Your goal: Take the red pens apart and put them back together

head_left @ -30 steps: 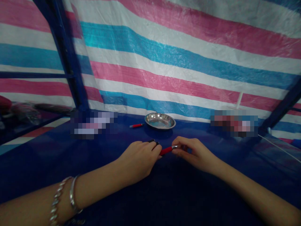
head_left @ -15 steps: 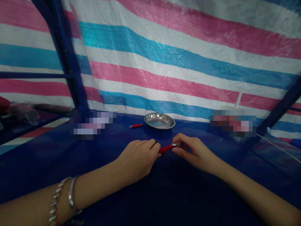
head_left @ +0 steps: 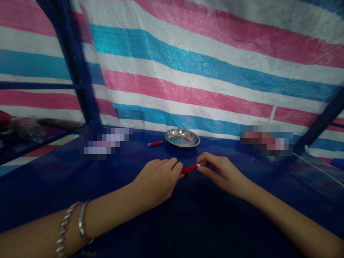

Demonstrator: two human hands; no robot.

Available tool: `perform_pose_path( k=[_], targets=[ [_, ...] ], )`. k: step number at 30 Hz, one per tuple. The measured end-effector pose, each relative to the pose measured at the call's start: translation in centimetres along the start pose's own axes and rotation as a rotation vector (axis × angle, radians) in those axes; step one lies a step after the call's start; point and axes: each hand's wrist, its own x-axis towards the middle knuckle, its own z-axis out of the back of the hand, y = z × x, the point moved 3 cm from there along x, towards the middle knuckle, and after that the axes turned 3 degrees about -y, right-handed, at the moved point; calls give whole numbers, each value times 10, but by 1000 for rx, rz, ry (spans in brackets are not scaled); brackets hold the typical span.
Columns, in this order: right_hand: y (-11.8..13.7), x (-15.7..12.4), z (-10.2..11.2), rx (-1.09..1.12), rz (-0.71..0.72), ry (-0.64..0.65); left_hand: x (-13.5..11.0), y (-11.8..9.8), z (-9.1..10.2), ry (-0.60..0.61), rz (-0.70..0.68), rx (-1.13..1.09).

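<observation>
A person's left hand (head_left: 158,181), two silvery bracelets (head_left: 81,222) at the wrist, wraps around a red pen (head_left: 189,169) over a dark blue table (head_left: 228,225), while the thumb and forefinger of the right hand (head_left: 221,173) pinch the pen's silvery tip; beyond them, a second red pen (head_left: 156,143) with a clear end lies just left of a shallow metal dish (head_left: 182,139), in front of a plastic sheet (head_left: 188,53) striped pink, white and blue

One head-worn view — close above the blue table (head_left: 45,190) — looks forward and down, striped sheeting (head_left: 188,61) beyond.
</observation>
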Motion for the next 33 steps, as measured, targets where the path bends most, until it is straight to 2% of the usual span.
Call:
perform_pose_path(
  k=[4,8,14,17,23,33],
  targets=[
    [1,1,-1,-18,57,18,0,0,0,7,6,1],
    [-2,1,-1,-23,11,1,1,4,2,-1,21,22],
    [-6,1,1,-47,-47,-47,3,31,5,39,223,205],
    [-6,1,1,-57,-41,-34,3,41,3,80,270,246],
    [-6,2,1,-80,-25,-24,0,45,-3,97,257,244],
    [-22,-1,-2,-227,-58,42,1,42,-10,185,262,162]
  ],
)
